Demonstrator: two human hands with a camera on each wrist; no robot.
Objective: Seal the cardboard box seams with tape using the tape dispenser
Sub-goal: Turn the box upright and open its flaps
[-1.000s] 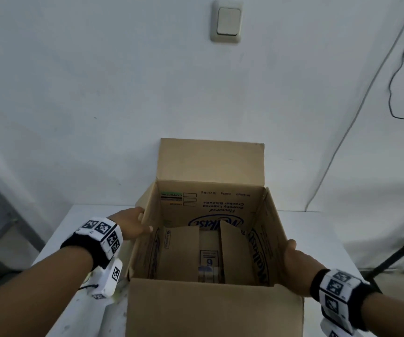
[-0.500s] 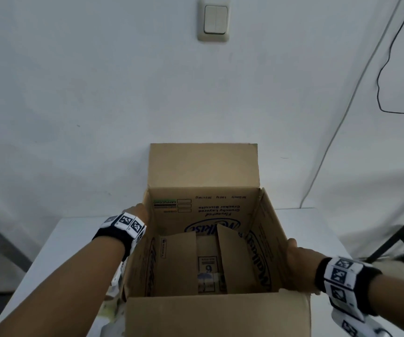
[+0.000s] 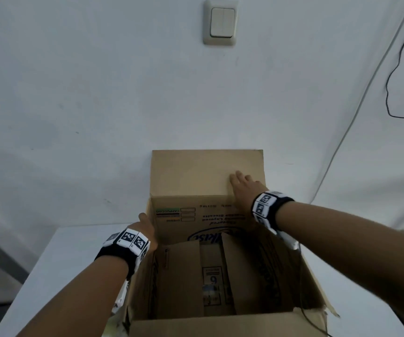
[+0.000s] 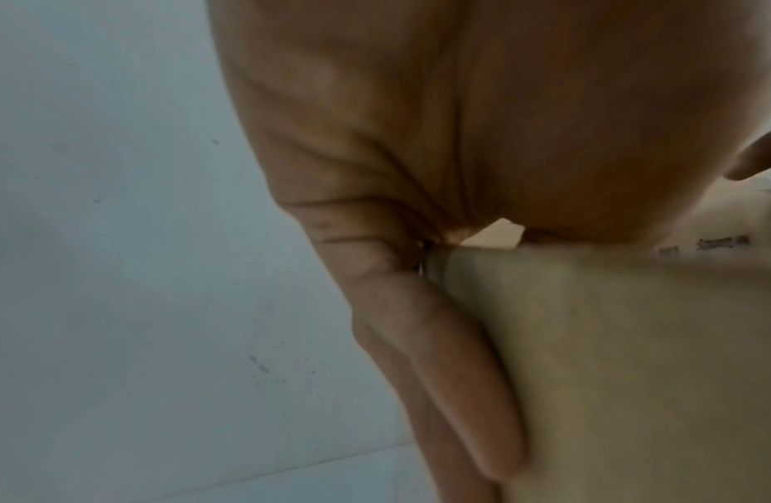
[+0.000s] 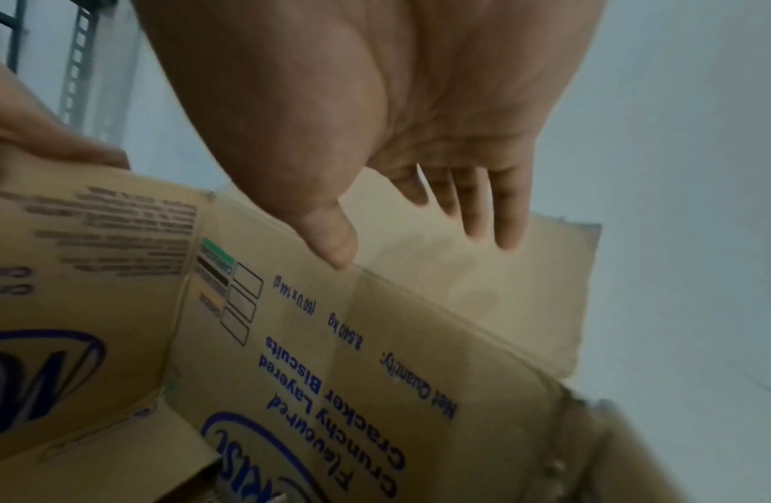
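An open brown cardboard box [image 3: 276,268] stands on a white table, its printing upside down to me. The far flap [image 3: 196,173] stands upright against the wall. My right hand [image 3: 238,177] reaches over the box, fingers straight, at the flap's right part; in the right wrist view the right hand [image 5: 417,238] has spread fingers [image 5: 503,211] at the flap and the thumb near its fold. My left hand [image 3: 145,222] is at the far left corner; its straight fingers [image 4: 452,374] lie flat along the outer cardboard. No tape dispenser shows in any view.
The white table [image 3: 69,251] stands against a pale wall with a light switch [image 3: 221,21]. A black cable [image 3: 390,81] hangs at the right. The near flap [image 3: 220,324] stands at the bottom of the head view. Loose bottom flaps [image 3: 181,276] lie inside the box.
My right hand left the box's right wall and moved forward and up to the far flap. My left hand slid along the left wall to the far corner.
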